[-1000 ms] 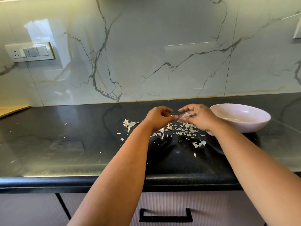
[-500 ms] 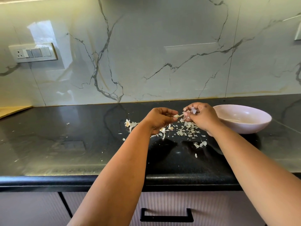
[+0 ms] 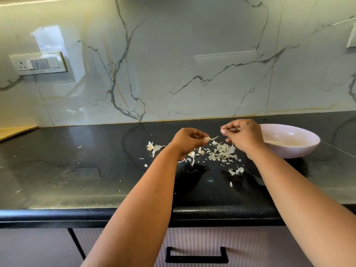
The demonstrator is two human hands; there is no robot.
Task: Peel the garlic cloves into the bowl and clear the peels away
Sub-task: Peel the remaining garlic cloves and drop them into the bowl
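Fingers of the left hand (image 3: 187, 139) curl inward and pinch a garlic clove (image 3: 208, 138) at their tips, a strip of skin sticking out of it toward three o'clock. At three o'clock of the clove and apart from it, the right hand (image 3: 244, 136) hangs above the counter (image 3: 96, 170) with fingers bent and thumb pressed to forefinger; whether a shred of peel sits in that pinch cannot be told. Loose peels (image 3: 221, 151) lie scattered on the counter under both hands, with a separate clump (image 3: 153, 147) at nine o'clock of the left hand. At three o'clock, partly behind the right hand, stands the pale bowl (image 3: 300, 149).
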